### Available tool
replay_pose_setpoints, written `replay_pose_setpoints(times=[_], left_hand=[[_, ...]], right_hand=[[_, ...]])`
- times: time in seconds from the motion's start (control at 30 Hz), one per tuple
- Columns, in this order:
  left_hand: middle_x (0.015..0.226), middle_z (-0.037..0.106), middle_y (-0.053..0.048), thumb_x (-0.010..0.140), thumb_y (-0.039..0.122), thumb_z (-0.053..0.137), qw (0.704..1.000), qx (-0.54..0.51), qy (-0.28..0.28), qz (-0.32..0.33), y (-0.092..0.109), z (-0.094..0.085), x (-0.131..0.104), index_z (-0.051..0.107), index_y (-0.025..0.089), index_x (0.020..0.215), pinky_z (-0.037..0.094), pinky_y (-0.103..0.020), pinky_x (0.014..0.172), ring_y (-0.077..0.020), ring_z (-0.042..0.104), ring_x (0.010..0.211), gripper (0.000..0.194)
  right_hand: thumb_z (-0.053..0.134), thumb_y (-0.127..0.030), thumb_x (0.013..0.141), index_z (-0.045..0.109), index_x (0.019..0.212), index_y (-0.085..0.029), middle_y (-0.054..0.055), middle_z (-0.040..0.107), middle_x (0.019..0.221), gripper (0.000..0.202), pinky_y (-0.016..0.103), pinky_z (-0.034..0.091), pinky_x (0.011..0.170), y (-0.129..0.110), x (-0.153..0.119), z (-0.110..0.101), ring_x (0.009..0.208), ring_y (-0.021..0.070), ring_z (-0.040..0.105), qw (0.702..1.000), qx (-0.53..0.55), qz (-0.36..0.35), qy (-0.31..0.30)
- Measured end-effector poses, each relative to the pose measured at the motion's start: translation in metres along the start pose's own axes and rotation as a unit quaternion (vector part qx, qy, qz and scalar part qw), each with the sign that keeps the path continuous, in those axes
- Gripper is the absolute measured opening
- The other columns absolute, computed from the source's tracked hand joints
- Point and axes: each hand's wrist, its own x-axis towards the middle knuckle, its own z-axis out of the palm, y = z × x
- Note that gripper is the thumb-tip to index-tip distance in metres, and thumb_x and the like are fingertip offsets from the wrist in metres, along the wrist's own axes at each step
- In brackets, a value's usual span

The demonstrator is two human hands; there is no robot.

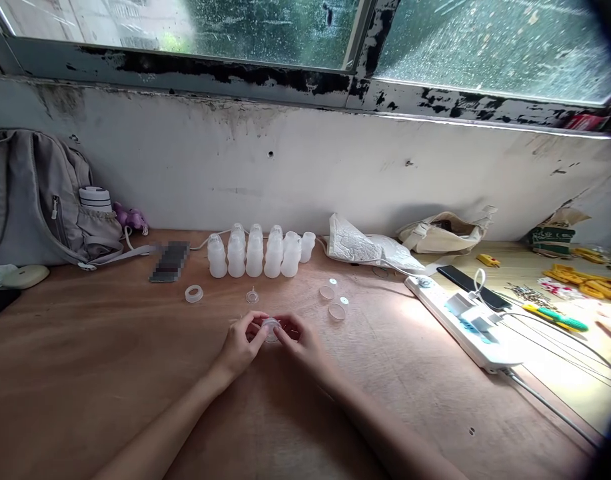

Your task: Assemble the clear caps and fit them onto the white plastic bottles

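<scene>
My left hand (242, 347) and my right hand (302, 347) meet at the middle of the table, fingers closed around a small translucent round bottle part (271, 328). Both thumbs press on its near edge, and the fingertips partly cover it. Just beyond lies a clear silicone nipple (252, 295), tip up. To its left a white screw ring (194, 293) rests flat. Right of my hands are two clear round caps (337, 311), each with a small white disc (344, 301) beside it. Several frosted baby bottles (254, 252) stand in a cluster near the wall.
A white power strip (460, 323) with plugs and cables crosses the right side. Behind it are a phone (472, 287), a padded white pouch (370, 247) and a cream bag (445, 232). Yellow tools lie far right. A grey backpack (35, 200) stands at left, near a pixelated dark item (170, 261).
</scene>
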Motion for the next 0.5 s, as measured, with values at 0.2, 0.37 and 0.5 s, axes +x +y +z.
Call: replay_pose_setpoints(times=[0.2,0.37,0.5], left_hand=[[0.07,0.061,-0.001,0.077,0.026,0.046,0.996,0.091,0.009,0.024,0.0028,0.0021,-0.0011,0.057,0.017,0.078,0.043,-0.021,0.056,-0.0121,0.056,0.06,0.014],[0.056,0.052,0.004,0.074,0.023,0.047,0.99,0.14,0.014,0.026,0.0031,0.0046,-0.0056,0.05,0.019,0.07,0.037,-0.02,0.05,-0.0103,0.049,0.05,0.007],[0.056,0.052,0.004,0.074,0.024,0.047,0.989,0.143,0.025,0.02,0.0013,0.008,-0.0078,0.047,0.019,0.068,0.038,-0.02,0.051,-0.0106,0.05,0.051,0.008]], right_hand=[[0.051,-0.031,0.078,0.059,0.088,-0.017,0.003,0.061,0.077,0.019,0.025,0.045,0.06,-0.0027,-0.0012,0.0017,0.065,0.0126,0.053,1.0,-0.021,-0.001,-0.008],[0.051,-0.029,0.078,0.059,0.081,-0.015,0.002,0.059,0.072,0.015,0.022,0.042,0.055,-0.0032,-0.0012,0.0044,0.062,0.0113,0.051,0.999,0.013,0.018,-0.03],[0.052,-0.028,0.076,0.057,0.078,-0.016,0.001,0.057,0.072,0.013,0.023,0.044,0.057,-0.0025,-0.0024,0.0072,0.064,0.0119,0.052,1.0,0.012,0.023,-0.013]])
